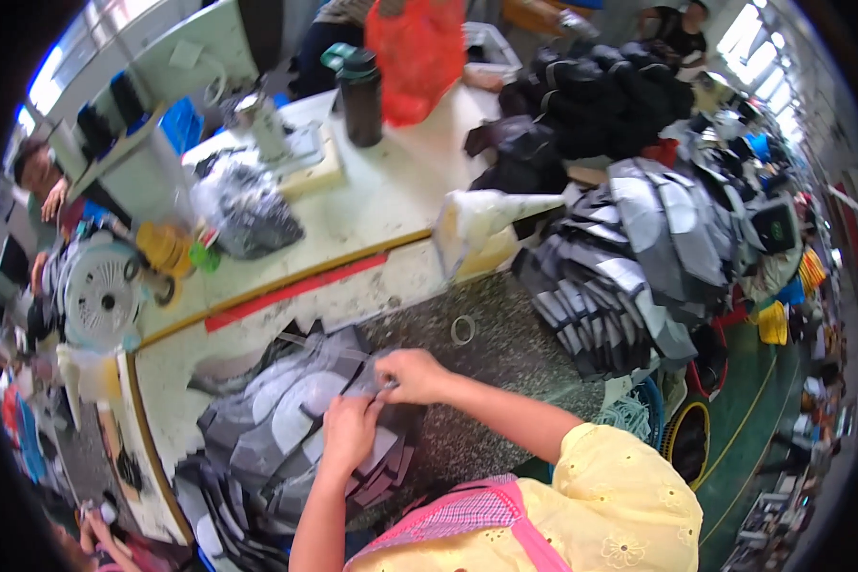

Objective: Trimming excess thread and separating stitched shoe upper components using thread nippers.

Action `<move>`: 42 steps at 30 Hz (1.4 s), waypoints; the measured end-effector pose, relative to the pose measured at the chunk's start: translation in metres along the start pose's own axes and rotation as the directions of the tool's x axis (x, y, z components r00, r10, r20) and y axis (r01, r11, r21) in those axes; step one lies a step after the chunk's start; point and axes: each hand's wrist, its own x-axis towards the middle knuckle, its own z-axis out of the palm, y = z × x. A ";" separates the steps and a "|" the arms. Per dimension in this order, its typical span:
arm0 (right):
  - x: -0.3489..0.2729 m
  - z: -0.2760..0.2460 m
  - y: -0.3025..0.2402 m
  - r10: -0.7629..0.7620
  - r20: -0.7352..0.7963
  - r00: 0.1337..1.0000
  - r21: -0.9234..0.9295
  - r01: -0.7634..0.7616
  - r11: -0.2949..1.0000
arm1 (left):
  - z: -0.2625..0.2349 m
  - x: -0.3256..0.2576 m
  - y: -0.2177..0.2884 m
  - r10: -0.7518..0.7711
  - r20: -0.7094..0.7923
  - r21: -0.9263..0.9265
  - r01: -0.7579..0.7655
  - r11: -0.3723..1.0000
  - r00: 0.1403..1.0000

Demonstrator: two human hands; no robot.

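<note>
Both hands, left hand (349, 431) and right hand (412, 375), pinch a grey fabric piece (367, 381) over a messy pile of cut pieces (267, 429) on the speckled table (505, 353).

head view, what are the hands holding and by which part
Both hands pinch one thin grey cut piece at its edge, over the grey pile.

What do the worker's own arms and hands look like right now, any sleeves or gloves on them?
Both hands are bare, with no gloves: the left hand and the right hand. Both forearms are uncovered too. The right arm ends in a short yellow sleeve with small eyelet flower embroidery. A pink checked apron with a pink strap covers the chest.
</note>
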 end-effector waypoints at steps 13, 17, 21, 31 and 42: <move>-0.010 -0.025 -0.034 -0.093 0.118 0.989 0.081 0.084 0.993 | -0.024 -0.027 0.020 -0.247 0.150 -0.567 0.288 0.771 0.957; -0.013 -0.032 -0.036 -0.092 0.178 0.980 0.120 0.071 0.990 | -0.023 -0.029 0.022 -0.237 0.155 -0.529 0.284 0.800 0.959; -0.010 -0.052 -0.019 -0.067 0.331 0.941 0.069 0.047 0.997 | -0.025 -0.027 0.020 -0.153 0.146 -0.449 0.204 0.870 0.977; 0.007 -0.032 0.015 0.050 -0.462 0.886 0.485 0.204 0.850 | -0.023 -0.032 0.021 -0.223 0.084 -0.502 0.234 0.832 0.971; -0.058 -0.051 -0.044 0.228 -0.139 0.964 0.001 -0.230 0.973 | 0.006 -0.003 0.006 -0.231 -0.043 -0.388 0.197 0.900 0.972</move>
